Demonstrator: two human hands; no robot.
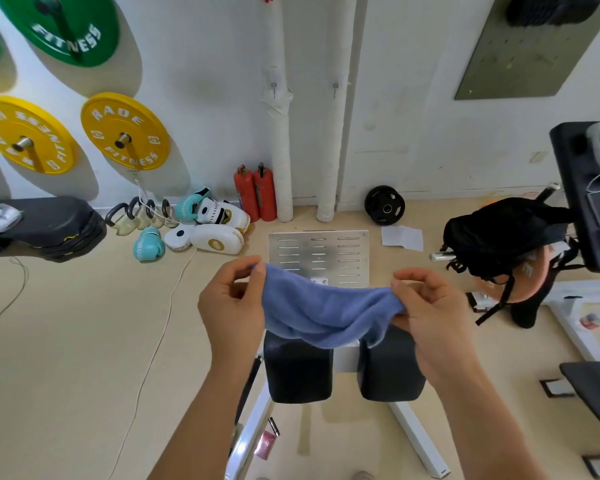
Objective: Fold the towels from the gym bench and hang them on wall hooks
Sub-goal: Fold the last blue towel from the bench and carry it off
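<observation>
While both hands hold it up by its top edge, a soft blue terry-cloth towel (323, 313) sags between them above two black padded bench cushions (300, 365).

The left hand (232, 306) pinches the towel's left corner between thumb and fingers; the right hand (430, 313) pinches the right corner likewise. Two small metal wall hooks (274, 87) sit on the white wall beyond.

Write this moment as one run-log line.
stage: folding | left hand: pinches blue towel | right hand: pinches towel | wall hooks: bare
</observation>
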